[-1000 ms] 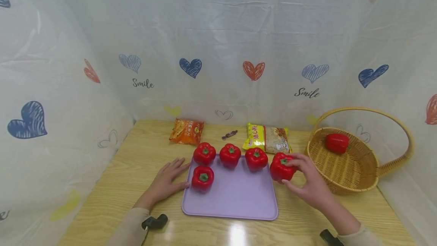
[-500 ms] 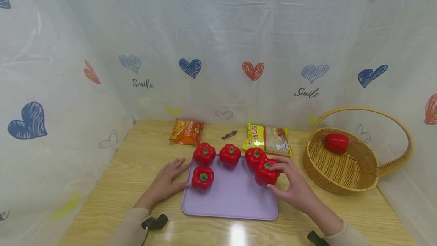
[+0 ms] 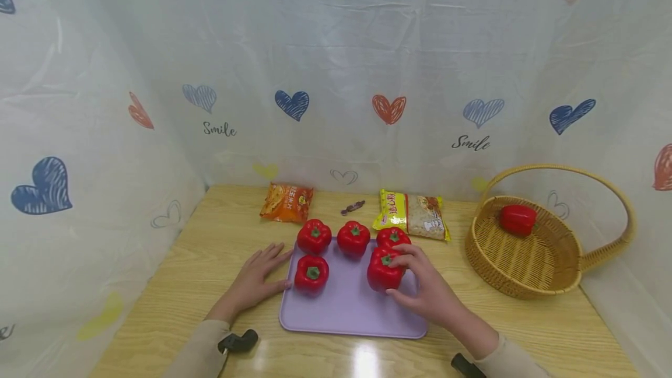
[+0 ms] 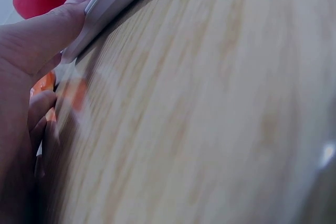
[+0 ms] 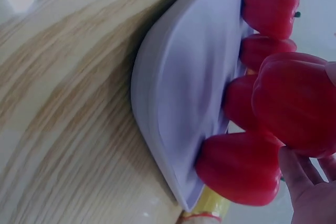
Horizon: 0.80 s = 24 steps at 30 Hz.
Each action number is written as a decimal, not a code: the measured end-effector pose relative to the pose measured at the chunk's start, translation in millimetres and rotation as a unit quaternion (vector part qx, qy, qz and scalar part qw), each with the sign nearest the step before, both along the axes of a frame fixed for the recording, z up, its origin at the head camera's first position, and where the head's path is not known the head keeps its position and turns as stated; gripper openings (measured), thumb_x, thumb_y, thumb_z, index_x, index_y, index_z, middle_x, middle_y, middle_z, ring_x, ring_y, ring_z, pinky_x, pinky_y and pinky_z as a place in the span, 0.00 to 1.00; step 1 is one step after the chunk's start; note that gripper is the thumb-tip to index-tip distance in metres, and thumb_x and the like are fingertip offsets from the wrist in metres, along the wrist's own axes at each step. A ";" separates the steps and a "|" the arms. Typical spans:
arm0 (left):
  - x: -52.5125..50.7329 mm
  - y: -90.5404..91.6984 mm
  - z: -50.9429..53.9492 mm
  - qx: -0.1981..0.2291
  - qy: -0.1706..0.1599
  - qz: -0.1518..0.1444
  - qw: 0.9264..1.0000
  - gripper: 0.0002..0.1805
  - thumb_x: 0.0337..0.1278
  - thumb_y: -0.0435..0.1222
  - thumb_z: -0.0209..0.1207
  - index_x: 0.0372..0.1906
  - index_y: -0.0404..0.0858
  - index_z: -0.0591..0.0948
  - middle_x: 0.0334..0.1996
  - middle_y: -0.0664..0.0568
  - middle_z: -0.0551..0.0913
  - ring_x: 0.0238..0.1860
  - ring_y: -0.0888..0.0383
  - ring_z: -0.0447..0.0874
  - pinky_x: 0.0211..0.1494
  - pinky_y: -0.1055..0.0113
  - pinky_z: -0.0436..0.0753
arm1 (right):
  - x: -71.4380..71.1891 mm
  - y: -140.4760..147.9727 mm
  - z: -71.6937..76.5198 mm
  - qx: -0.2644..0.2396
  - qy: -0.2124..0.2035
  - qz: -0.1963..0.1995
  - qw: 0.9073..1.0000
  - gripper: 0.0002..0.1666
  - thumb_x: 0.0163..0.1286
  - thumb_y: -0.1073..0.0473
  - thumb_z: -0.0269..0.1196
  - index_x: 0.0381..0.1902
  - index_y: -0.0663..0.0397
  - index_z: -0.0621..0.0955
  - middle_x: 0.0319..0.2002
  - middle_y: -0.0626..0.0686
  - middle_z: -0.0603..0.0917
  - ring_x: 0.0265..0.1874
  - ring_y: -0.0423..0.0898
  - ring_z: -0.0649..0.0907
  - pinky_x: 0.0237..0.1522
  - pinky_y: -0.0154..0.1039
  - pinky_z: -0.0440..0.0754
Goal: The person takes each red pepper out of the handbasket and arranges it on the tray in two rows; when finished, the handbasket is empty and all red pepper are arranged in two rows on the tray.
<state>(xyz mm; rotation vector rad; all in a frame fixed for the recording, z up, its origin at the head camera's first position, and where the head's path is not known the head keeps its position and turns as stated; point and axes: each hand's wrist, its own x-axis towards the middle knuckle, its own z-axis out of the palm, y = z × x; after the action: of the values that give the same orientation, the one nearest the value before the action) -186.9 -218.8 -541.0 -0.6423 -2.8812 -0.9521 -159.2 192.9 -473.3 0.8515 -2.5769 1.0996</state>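
Note:
My right hand (image 3: 427, 293) grips a red bell pepper (image 3: 382, 273) between thumb and fingers, over the right half of the lilac tray (image 3: 346, 315). In the right wrist view this held pepper (image 5: 294, 106) is raised off the tray floor. Three bell peppers line the tray's far side, the right one (image 3: 392, 235) just behind the held one. Another bell pepper (image 3: 312, 276) sits at the tray's left side. Spread on the table, my left hand (image 3: 255, 277) lies beside the tray's left edge; in the left wrist view its thumb (image 4: 58, 27) touches the rim.
A wicker basket (image 3: 483, 267) with a tall handle stands at the right, one bell pepper (image 3: 517, 219) lying inside. Behind the tray lie an orange snack bag (image 3: 287, 202), a small wrapped candy (image 3: 353, 207) and a yellow food packet (image 3: 412, 214). A printed curtain hangs behind the table.
My right hand has carried the bell pepper leftward, from beside the tray's right edge to over the tray, in front of the far right pepper. The left hand has stayed in place.

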 end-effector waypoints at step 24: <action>0.3 -0.7 1.3 -0.006 0.013 -0.003 1.000 0.40 0.60 0.57 0.65 0.75 0.46 0.71 0.76 0.41 0.64 0.79 0.38 0.53 0.79 0.40 0.49 | -6.8 -42.8 -19.3 0.052 0.001 0.026 0.998 0.27 0.54 0.57 0.80 0.51 0.41 0.80 0.66 0.52 0.75 0.67 0.56 0.73 0.60 0.56 0.82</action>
<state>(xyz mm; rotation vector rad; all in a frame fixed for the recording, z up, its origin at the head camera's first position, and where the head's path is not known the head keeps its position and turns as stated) -186.6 -219.5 -539.7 -0.6593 -2.8666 -0.9204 -165.9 150.1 -492.6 0.9475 -2.6450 0.9853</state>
